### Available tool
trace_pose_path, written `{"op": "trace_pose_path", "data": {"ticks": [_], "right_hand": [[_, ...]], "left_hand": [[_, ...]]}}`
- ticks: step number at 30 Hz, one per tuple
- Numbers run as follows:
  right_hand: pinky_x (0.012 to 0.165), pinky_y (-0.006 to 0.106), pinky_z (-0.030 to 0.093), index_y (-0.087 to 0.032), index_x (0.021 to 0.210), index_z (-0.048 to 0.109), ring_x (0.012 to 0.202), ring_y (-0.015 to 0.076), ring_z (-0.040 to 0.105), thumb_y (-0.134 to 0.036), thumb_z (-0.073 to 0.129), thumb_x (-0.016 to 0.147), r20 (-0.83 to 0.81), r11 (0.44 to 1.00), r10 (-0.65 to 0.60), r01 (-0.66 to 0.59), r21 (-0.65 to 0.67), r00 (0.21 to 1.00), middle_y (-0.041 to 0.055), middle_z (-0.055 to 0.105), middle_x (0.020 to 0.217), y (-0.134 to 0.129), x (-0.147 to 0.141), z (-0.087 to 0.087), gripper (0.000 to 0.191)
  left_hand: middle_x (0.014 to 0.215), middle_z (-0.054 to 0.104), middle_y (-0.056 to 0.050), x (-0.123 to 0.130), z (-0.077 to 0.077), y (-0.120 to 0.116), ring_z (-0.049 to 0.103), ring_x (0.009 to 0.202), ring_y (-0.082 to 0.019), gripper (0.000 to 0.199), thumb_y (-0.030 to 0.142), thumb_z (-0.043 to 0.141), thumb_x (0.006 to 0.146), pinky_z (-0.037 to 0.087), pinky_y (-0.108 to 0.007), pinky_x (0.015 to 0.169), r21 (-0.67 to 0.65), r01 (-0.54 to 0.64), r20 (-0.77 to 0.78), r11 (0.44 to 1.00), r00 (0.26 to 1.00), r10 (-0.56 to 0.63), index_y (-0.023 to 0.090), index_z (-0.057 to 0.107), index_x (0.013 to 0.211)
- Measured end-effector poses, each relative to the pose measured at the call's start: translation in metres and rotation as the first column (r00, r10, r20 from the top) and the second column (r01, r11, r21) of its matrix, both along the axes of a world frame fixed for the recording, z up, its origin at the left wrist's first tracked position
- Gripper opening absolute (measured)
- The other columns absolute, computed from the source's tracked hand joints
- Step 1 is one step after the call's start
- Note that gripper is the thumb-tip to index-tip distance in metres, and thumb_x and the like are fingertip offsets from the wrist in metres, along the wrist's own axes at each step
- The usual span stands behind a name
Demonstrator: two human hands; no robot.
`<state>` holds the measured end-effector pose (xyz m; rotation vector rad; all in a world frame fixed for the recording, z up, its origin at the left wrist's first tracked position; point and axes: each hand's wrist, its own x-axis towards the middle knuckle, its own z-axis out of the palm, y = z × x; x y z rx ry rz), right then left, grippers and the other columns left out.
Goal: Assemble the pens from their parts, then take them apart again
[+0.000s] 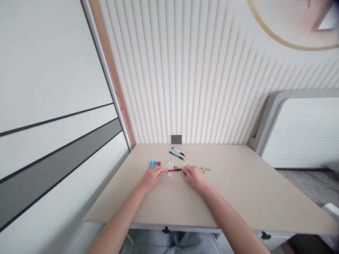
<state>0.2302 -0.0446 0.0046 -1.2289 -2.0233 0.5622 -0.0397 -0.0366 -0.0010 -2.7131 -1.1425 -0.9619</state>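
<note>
A pen with a red barrel and black grip (172, 170) is held level between both hands over the table. My left hand (153, 176) pinches its left end, and my right hand (192, 174) has its fingers closed on the black right end. Under and behind the pen lie several thin white tubes (168, 164). Beside my left hand are blue barrels (150, 164) and red barrels (159, 163). Small grey pieces (205, 169) lie just right of my right hand. Farther back rest a blue-and-black pen (176, 155) and a white-and-black pen (178, 151).
The beige table (238, 197) reaches back to a ribbed wall (185, 70) with a dark socket (176, 139). A white and grey panel (53, 141) rises at the left. A grey-framed headboard (304, 130) stands at the right.
</note>
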Motion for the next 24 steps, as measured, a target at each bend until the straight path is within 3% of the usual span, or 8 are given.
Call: {"op": "trace_pose_path", "data": {"ticks": [5, 7, 13, 16, 19, 24], "right_hand": [[0.077, 0.027, 0.043, -0.022, 0.095, 0.068, 0.082, 0.0178, 0.061, -0.029, 0.053, 0.091, -0.037, 0.999, 0.016, -0.015, 0.036, 0.999, 0.0036, 0.068, 0.088, 0.0025, 0.0022, 0.0010, 0.017], [0.077, 0.028, 0.044, -0.022, 0.106, 0.066, 0.083, 0.0190, 0.061, -0.032, 0.056, 0.090, -0.053, 0.998, 0.024, -0.021, 0.052, 0.998, 0.0048, 0.068, 0.091, 0.0019, 0.0022, 0.0010, 0.021], [0.077, 0.030, 0.043, -0.021, 0.081, 0.067, 0.077, 0.0184, 0.059, -0.033, 0.040, 0.097, -0.006, 0.999, 0.034, -0.034, 0.012, 0.999, 0.0042, 0.065, 0.076, 0.0027, 0.0014, -0.0023, 0.034], [0.075, 0.029, 0.044, -0.020, 0.093, 0.066, 0.078, 0.0184, 0.059, -0.033, 0.050, 0.091, -0.040, 1.000, -0.008, 0.009, 0.018, 0.999, 0.0040, 0.065, 0.082, 0.0037, 0.0006, -0.0055, 0.020], [0.072, 0.029, 0.045, -0.020, 0.109, 0.062, 0.074, 0.0174, 0.058, -0.035, 0.054, 0.089, -0.076, 0.999, -0.025, 0.027, 0.017, 0.997, 0.0034, 0.066, 0.085, 0.0024, 0.0010, -0.0068, 0.027], [0.076, 0.030, 0.043, -0.020, 0.089, 0.067, 0.077, 0.0179, 0.059, -0.034, 0.039, 0.096, 0.016, 0.996, 0.081, -0.081, 0.035, 0.997, 0.0042, 0.066, 0.080, 0.0005, 0.0034, -0.0055, 0.032]], "left_hand": [[0.087, 0.068, -0.006, -0.0031, -0.0052, 0.0044, 0.063, 0.082, -0.018, 0.025, 0.034, 0.045, 0.098, 0.051, -0.031, 0.076, -0.021, -0.004, 0.034, 1.000, 0.999, 0.005, 0.018, 0.064, 0.096], [0.086, 0.067, -0.006, -0.0051, -0.0064, 0.0054, 0.063, 0.081, -0.018, 0.025, 0.034, 0.045, 0.098, 0.050, -0.030, 0.075, -0.022, -0.026, 0.046, 0.999, 0.999, 0.027, 0.018, 0.064, 0.096], [0.086, 0.066, -0.006, -0.0077, -0.0079, 0.0065, 0.062, 0.081, -0.018, 0.024, 0.033, 0.045, 0.098, 0.050, -0.030, 0.075, -0.044, -0.021, 0.023, 0.999, 1.000, 0.022, 0.018, 0.064, 0.099], [0.090, 0.067, -0.007, -0.0065, -0.0074, 0.0050, 0.062, 0.085, -0.018, 0.025, 0.034, 0.045, 0.098, 0.050, -0.031, 0.077, -0.043, -0.018, 0.032, 0.999, 0.999, 0.019, 0.018, 0.064, 0.100], [0.092, 0.067, -0.007, -0.0067, -0.0066, 0.0033, 0.062, 0.086, -0.019, 0.025, 0.035, 0.045, 0.098, 0.049, -0.032, 0.078, -0.052, -0.021, 0.029, 0.998, 0.999, 0.022, 0.018, 0.064, 0.101], [0.090, 0.067, -0.007, -0.0089, -0.0051, 0.0030, 0.062, 0.085, -0.019, 0.026, 0.035, 0.044, 0.098, 0.049, -0.031, 0.076, -0.060, -0.016, 0.011, 0.998, 1.000, 0.016, 0.018, 0.064, 0.100]]}}
